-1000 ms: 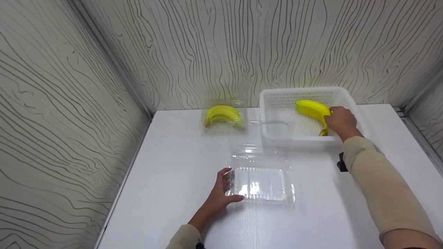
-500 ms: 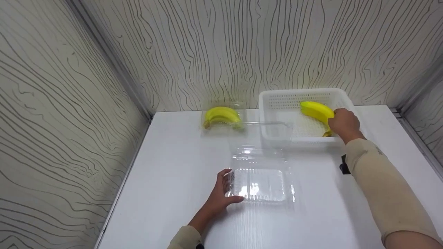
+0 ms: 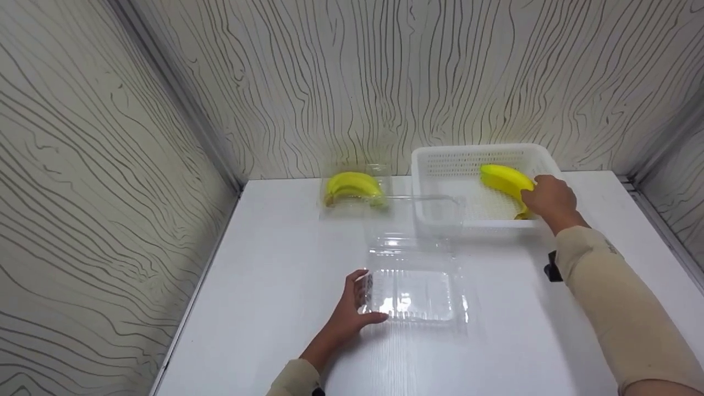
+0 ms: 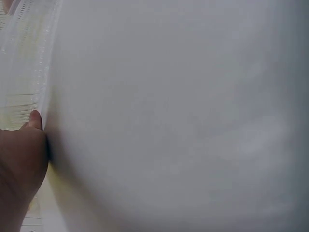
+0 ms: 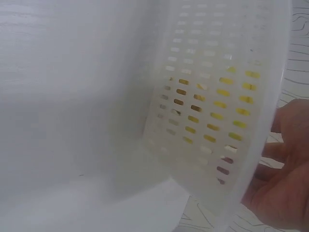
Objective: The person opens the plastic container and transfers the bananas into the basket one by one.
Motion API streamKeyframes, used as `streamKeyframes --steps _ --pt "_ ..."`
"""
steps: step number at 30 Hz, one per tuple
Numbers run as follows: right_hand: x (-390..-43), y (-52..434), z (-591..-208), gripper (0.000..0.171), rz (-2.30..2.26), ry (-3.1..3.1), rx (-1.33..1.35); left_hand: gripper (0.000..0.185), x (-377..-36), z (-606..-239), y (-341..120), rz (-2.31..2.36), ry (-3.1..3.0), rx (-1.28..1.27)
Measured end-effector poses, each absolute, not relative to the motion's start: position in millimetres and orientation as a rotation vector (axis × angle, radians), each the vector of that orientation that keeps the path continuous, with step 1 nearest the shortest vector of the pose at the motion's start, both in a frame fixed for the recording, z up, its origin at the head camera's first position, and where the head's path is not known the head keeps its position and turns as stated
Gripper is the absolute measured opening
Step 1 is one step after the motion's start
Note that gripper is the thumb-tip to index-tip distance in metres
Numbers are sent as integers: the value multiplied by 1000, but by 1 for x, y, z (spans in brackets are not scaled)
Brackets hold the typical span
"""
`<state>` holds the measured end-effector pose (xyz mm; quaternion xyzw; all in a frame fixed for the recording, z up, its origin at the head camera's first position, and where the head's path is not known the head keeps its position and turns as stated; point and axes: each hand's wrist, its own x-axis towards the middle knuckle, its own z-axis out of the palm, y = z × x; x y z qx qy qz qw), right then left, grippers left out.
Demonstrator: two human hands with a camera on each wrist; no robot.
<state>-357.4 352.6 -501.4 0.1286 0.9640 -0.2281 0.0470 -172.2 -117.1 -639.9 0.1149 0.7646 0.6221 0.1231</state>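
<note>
I see a white table (image 3: 264, 264) boxed in by walls with a wavy wood-grain print. My right hand (image 3: 551, 197) reaches into a white perforated basket (image 3: 440, 165) that stands at the table's far edge, toward the far right corner. The fingers of that hand curl round a yellow banana (image 3: 503, 177) inside the basket, gripping it near its stem end; the banana lies against the basket's right side. In the right wrist view the basket's slotted wall (image 5: 212, 111) fills most of the frame, with yellow showing through the slots and the hand (image 5: 285, 179) at the lower right.

My left hand (image 3: 346, 313) rests at the left edge of an open clear plastic clamshell box (image 3: 415, 291), which sits near the middle of the table, closer to the near edge. The thumb lies along the box's front left corner and the fingers stand against its left side, lightly curved, holding it in place. Its lid (image 3: 412, 217) stands raised behind it. The left wrist view shows only a thumb (image 4: 35, 118) against a blurred white surface.

At the far edge, just left of the basket, a second clear box (image 3: 355, 190) holds a bunch of bananas (image 3: 352, 186).
</note>
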Motion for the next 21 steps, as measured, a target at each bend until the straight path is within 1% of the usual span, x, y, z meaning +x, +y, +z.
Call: streamKeyframes --steps 4,8,12,15,19,21 --pt "-349 350 -498 68 -623 3074 291 104 -174 -639 -117 1829 2218 359" --pt "-332 341 -497 63 -656 3207 149 105 -174 -637 -117 1823 2205 323" --pt "-304 326 -495 56 -741 3289 24 107 -173 -635 -115 1808 2214 303" --pt "-278 310 -497 46 -834 3410 -150 107 -174 -635 -114 1810 2218 307" --pt "-244 287 -509 25 -910 3578 -492 106 -174 -637 -116 1820 2215 315" --pt "-228 277 -517 20 -902 3563 -625 106 -174 -637 -117 1825 2213 323"
